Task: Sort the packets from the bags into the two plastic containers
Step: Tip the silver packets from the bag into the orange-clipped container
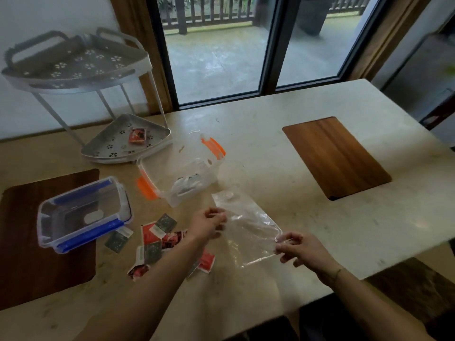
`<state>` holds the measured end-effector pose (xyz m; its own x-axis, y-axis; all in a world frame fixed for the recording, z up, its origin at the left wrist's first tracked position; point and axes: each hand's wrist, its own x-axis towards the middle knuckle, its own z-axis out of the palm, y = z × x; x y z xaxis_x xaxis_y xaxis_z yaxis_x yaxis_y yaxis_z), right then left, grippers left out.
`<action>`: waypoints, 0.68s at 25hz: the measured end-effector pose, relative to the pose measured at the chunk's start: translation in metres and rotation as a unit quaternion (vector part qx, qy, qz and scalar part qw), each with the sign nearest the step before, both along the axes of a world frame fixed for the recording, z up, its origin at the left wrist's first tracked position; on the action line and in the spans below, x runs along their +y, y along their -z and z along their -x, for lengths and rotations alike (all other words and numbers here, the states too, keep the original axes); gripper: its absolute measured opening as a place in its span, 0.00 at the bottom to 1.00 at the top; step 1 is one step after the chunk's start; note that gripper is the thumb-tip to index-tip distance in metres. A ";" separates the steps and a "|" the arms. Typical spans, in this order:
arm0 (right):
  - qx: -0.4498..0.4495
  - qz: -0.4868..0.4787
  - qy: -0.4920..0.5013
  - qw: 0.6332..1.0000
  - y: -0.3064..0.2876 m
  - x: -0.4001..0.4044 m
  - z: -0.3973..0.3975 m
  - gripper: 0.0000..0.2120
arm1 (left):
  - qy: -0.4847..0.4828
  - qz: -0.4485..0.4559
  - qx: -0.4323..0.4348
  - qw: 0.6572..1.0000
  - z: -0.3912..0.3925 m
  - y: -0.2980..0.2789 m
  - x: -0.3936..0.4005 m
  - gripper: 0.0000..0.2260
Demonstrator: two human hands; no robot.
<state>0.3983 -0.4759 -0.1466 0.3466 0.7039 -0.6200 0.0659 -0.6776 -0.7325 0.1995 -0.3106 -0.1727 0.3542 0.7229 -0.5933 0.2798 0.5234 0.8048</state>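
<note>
The left hand pinches one edge of a clear, crinkled plastic bag, and the right hand pinches the opposite corner, so the bag hangs stretched between them, apparently empty, though the blur makes that uncertain. Left of the bag, just beside the left forearm, a loose heap of small red and dark green paper packets lies on the pale stone table; the left hand is nearer to it. Further left of the bag sits the blue-clipped clear plastic container, and just beyond the bag the orange-clipped clear plastic container, tilted on its side. No print on the packets is legible.
</note>
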 end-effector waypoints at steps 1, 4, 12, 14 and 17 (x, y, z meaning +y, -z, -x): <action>-0.001 0.003 0.015 1.000 0.002 -0.009 -0.014 0.06 | 0.009 0.002 0.010 1.000 -0.016 0.004 -0.004 0.03; -0.019 0.011 0.042 0.999 0.011 -0.035 -0.057 0.06 | 0.030 0.005 0.034 0.999 -0.066 0.015 -0.019 0.04; -0.151 0.054 0.025 0.987 0.045 -0.081 -0.147 0.10 | 0.095 -0.005 0.105 0.990 -0.165 0.048 -0.060 0.05; -0.174 0.068 0.000 0.982 0.054 -0.090 -0.160 0.15 | 0.111 -0.013 0.128 0.985 -0.181 0.053 -0.071 0.06; -0.198 0.078 -0.024 0.977 0.064 -0.099 -0.173 0.24 | 0.117 -0.030 0.154 0.981 -0.199 0.060 -0.081 0.09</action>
<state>0.5714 -0.5750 -0.2104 0.5499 0.6322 -0.5458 0.3569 -0.7687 -0.5307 0.3989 -0.3915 -0.2323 0.3253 0.6799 -0.6572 0.6210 0.3705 0.6907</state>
